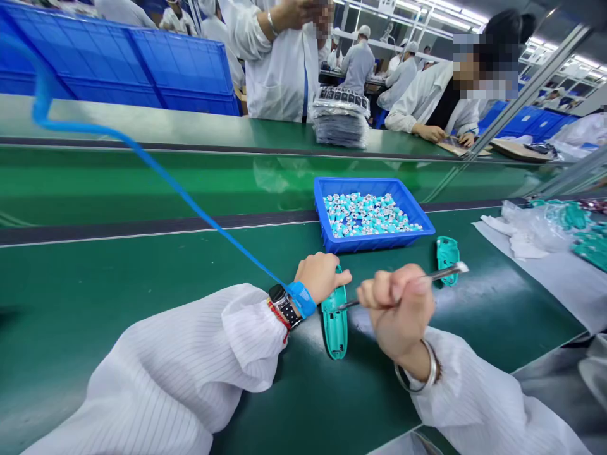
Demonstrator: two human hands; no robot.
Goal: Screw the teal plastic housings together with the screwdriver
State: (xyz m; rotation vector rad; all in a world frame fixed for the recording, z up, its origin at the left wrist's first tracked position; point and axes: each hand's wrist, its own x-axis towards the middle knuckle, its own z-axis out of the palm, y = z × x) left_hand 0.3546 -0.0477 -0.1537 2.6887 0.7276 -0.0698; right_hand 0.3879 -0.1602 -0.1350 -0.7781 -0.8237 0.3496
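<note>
A long teal plastic shell [336, 325] lies on the green bench in front of me, its hollow side up. My left hand [318, 277] holds it down by its far end, with the thumb across it. In the fist of my right hand [401, 306] is a pair of slim metal tweezers [444, 273], slightly blurred. Their thin point reaches left to the shell's middle; whether it touches cannot be made out. Beyond my right hand lies a second, shorter teal shell [447, 260]. A blue tray [374, 242] behind my hands holds many small teal-and-white parts.
A blue cord [190, 199] runs from my left wrist band to the upper left. At right, white sheeting [535, 268] carries plastic bags and teal pieces. Across the green divider, stacked bagged trays [340, 120] stand near two co-workers. Blue crates [180, 69] line the far left.
</note>
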